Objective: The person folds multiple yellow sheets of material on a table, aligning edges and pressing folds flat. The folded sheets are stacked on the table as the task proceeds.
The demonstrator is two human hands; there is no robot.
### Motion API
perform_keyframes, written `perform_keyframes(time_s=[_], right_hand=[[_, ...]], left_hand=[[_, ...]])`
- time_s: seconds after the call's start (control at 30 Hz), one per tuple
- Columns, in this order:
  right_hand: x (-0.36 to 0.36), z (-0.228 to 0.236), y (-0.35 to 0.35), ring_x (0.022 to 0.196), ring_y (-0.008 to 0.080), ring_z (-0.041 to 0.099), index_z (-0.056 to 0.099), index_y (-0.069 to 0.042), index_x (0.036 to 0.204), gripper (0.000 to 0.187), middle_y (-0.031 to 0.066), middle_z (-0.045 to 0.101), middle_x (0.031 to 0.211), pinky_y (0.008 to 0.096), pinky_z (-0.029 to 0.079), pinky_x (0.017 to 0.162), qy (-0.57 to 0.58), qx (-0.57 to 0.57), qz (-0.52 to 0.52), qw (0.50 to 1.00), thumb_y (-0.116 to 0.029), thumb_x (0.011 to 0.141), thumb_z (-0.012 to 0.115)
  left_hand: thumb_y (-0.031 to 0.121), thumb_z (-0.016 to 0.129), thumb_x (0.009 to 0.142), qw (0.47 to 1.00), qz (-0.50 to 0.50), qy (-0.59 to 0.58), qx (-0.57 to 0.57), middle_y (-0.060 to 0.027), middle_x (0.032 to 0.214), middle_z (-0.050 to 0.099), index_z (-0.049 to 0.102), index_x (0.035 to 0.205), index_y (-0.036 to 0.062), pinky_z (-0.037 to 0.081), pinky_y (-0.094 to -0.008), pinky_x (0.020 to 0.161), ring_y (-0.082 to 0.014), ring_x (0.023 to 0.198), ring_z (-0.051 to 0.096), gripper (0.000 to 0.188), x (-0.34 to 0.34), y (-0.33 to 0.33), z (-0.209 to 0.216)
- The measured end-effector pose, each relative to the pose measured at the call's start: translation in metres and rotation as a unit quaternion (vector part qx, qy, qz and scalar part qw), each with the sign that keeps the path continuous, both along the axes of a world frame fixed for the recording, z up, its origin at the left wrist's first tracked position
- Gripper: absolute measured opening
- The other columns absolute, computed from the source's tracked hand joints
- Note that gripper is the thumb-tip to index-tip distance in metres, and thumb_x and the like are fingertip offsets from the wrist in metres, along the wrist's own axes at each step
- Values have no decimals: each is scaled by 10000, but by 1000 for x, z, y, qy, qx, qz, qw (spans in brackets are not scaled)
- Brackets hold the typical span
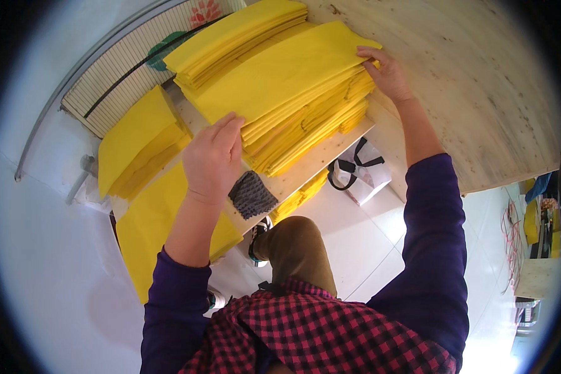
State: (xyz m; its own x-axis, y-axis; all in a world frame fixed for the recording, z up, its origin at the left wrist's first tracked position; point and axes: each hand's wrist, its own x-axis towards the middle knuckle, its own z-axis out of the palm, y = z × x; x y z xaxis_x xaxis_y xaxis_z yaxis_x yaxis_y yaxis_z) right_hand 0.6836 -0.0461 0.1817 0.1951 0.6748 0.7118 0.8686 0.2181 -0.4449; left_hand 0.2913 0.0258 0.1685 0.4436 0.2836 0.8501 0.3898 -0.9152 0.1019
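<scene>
A tall stack of folded yellow fabric pieces lies before me on a light wooden board. My left hand pinches the near left corner of the top yellow piece. At the far right corner of the same piece, my right hand grips the edge between thumb and fingers. The top piece lies stretched flat between both hands. Behind it rises another yellow stack. A dark grey fabric swatch with zigzag edges sits on the board, close to my left wrist.
More yellow stacks stand at the left, beside a striped panel. A large wooden surface borders the right. On the tiled floor rests a white bag with black handles. Red cords hang at the far right.
</scene>
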Motion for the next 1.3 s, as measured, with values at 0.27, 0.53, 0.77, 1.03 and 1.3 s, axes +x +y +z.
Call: perform_keyframes(time_s=[0.27, 0.53, 0.77, 1.03, 1.3], right_hand=[[18, 4, -2, 1046, 210, 612, 639, -61, 1084, 219, 58, 658, 1152, 309, 466, 916, -20, -55, -53, 997, -79, 870, 601], [26, -1, -1, 1063, 217, 603, 625, -80, 1137, 277, 56, 658, 1143, 319, 457, 922, -52, -66, -53, 995, -88, 864, 581], [25, 2, 1, 1113, 226, 579, 625, -82, 1145, 283, 66, 638, 1187, 310, 434, 958, -49, -83, -57, 994, -98, 868, 570], [30, 0, -1, 1179, 178, 524, 613, -50, 1191, 319, 67, 605, 1253, 280, 353, 1033, 58, -116, -7, 992, -97, 903, 484], [24, -2, 3, 1167, 288, 541, 626, -14, 1137, 353, 152, 603, 1232, 323, 382, 1004, -54, -23, -31, 998, -283, 949, 499]], left_hand=[[83, 638, 826, 996, 16, 80, -39, -55, 957, 701, 699, 954, 107, 538, -324, 667, -252, 800, 671, 144, 2, -7, 16], [73, 619, 766, 997, 2, 79, -16, -25, 965, 690, 674, 980, 125, 529, -341, 657, -240, 790, 656, 227, 2, -9, 1], [55, 626, 791, 995, 33, 90, 25, -38, 949, 701, 689, 973, 123, 526, -328, 612, -245, 730, 652, 204, 0, -5, 9], [53, 618, 775, 995, -12, 95, 14, -23, 971, 701, 683, 991, 131, 523, -334, 606, -236, 722, 645, 239, -3, -5, 5], [75, 615, 745, 995, -64, 55, -50, -49, 946, 690, 677, 962, 105, 521, -353, 657, -255, 759, 631, 228, -11, -10, 4]])
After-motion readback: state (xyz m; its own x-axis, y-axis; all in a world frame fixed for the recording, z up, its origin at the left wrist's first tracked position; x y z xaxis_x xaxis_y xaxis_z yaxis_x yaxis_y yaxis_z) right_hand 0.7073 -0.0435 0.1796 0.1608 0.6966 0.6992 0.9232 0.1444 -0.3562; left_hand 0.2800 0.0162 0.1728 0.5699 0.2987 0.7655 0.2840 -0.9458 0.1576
